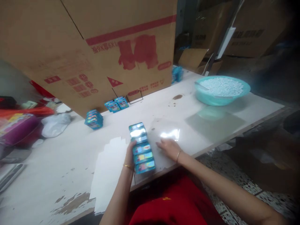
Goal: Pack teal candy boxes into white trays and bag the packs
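A row of small glossy blue packets [142, 157] with colourful printed faces lies near the table's front edge. My left hand [130, 155] grips its left side, the thumb over the edge; the other fingers are mostly hidden. To the right of the row, apart from it, my right hand [169, 149] rests low over the tabletop, fingers stretched toward the packets and nothing seen in them. Beneath and beyond that hand the surface shines like clear plastic. White flat card sheets [109, 175] lie in a stack just left of my left hand.
A large cardboard box [100, 68] stands across the back. Before it sit a blue packet stack [93, 119] and several blue packets [116, 104]. A turquoise basin [211, 98] of small white pieces stands at the right. Bags [56, 125] and a purple item [18, 128] crowd the left.
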{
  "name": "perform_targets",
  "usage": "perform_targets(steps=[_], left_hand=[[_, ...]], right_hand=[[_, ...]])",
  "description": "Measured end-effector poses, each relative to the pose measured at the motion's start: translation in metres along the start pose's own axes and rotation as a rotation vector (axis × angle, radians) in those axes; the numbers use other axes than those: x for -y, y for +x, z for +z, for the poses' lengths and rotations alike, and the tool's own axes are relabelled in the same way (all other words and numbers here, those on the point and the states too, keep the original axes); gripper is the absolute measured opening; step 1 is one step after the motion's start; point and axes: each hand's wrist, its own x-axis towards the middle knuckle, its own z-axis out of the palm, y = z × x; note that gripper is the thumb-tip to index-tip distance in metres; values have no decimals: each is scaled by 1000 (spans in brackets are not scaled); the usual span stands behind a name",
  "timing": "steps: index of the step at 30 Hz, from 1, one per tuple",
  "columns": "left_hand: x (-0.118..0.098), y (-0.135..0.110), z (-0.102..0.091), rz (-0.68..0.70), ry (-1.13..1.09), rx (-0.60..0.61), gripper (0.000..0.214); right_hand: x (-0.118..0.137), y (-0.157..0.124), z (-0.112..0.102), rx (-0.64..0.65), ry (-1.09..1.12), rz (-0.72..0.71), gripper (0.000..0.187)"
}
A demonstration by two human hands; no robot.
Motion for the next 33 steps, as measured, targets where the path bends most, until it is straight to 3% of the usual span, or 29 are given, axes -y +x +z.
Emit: perform_targets(steps=[4,8,11,17,20,24,26,30,33], left_hand=[[-2,-40,-29,-26,4,-40,38],[4,-68,-45,-67,127,-46,32],[16,-76,-33,-96,167,-3,34],[35,-71,13,-156,187,120,42],[38,-67,24,-140,247,123,40],[37,-66,30,-110,287,135,41],[36,-66,34,-85,284,157,45],[36,-57,40,-37,260,174,58],[39,-44,39,-42,273,174,58]], right_hand=[[-14,-13,0,-83,22,-24,27],[-18,-17,20,-50,289,5,27],[-24,-17,26,-48,538,5,35],[-36,-22,24,-44,908,106,28],[-34,-21,26,-211,964,212,28],[-27,-17,25,-419,1014,218,27],[-25,-14,21,-380,1123,227,28],[-30,-12,14,-161,1386,232,34],[-36,-13,8,-176,1332,227,34]])
